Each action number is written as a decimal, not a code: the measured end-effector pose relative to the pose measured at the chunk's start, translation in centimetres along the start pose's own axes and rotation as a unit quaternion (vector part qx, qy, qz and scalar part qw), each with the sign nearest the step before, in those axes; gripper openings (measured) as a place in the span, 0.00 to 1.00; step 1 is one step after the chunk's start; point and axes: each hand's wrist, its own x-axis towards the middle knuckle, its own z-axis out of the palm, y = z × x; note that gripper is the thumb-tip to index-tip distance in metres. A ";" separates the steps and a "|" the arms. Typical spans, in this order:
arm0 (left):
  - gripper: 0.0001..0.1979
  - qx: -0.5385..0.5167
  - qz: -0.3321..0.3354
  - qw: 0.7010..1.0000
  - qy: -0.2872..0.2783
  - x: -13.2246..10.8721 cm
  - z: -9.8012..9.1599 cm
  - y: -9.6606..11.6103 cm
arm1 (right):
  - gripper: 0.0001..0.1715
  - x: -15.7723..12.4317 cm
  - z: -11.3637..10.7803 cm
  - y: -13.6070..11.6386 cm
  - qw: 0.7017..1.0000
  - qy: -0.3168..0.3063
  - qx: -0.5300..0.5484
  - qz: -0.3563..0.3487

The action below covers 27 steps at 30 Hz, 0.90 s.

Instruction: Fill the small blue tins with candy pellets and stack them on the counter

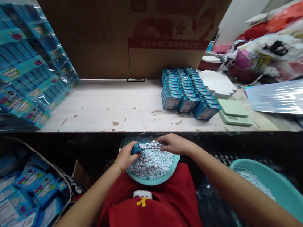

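Note:
My left hand [126, 156] is closed around a small blue box [135, 149], held tilted over the left side of a turquoise bowl [148, 182]. The bowl rests at my lap and is heaped with small white and pale blue candies [152, 164]. A row of candies [151, 145] runs from the box's end towards my right hand [174, 143]. My right fingers are bent together at the other end of that row, touching the candies. Whether they grip anything besides candies is hidden.
Filled blue boxes [184, 91] stand in rows on the white table [106, 104], beside a pale green scale [234, 111]. Wrapped display packs [12, 67] are stacked left. A carton of flat blue boxes [14, 202] sits lower left; another turquoise basin [286, 193], lower right. A large cardboard box [90, 36] blocks the back.

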 end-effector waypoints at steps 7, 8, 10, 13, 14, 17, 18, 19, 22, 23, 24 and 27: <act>0.20 0.016 0.030 0.999 0.000 -0.2 0.8 0.2 | 0.12 1.7 0.0 -5.3 0.949 -0.062 -0.307 0.033; 0.20 0.017 0.030 0.999 0.001 -0.2 0.9 0.1 | 0.13 1.6 0.0 -6.0 0.940 -0.060 -0.335 0.030; 0.21 0.017 0.024 1.000 0.008 -0.2 0.9 -0.2 | 0.16 1.1 -0.2 -6.6 0.932 -0.041 -0.359 0.016; 0.22 -0.003 0.012 1.000 0.017 -0.2 0.8 -0.7 | 0.18 -0.8 -1.1 -5.3 0.938 -0.015 -0.347 0.020; 0.22 -0.017 0.009 1.000 0.020 -0.2 0.7 -0.8 | 0.18 -1.6 -1.3 -4.3 0.943 -0.012 -0.331 0.030; 0.20 -0.065 0.004 0.998 0.026 -0.2 0.4 -1.1 | 0.19 -4.5 -1.2 -0.1 0.959 -0.009 -0.273 0.082; 0.20 -0.080 0.001 0.996 0.027 -0.2 0.3 -1.2 | 0.19 -5.5 -0.7 1.5 0.962 -0.010 -0.253 0.103; 0.20 -0.096 -0.004 0.995 0.028 -0.2 0.2 -1.3 | 0.20 -6.3 0.0 3.0 0.964 -0.012 -0.235 0.125; 0.20 -0.145 -0.029 0.989 0.030 -0.3 0.0 -1.9 | 0.19 -7.5 3.9 6.4 0.964 -0.015 -0.195 0.181; 0.20 -0.160 -0.040 0.986 0.029 -0.2 0.1 -2.2 | 0.19 -7.2 5.5 7.1 0.964 -0.009 -0.183 0.192; 0.21 -0.175 -0.052 0.983 0.028 -0.2 0.4 -2.5 | 0.19 -6.7 7.2 7.6 0.966 0.000 -0.167 0.197; 0.22 -0.221 -0.088 0.971 0.033 0.1 1.6 -3.4 | 0.20 -3.8 11.8 8.5 0.978 0.057 -0.092 0.180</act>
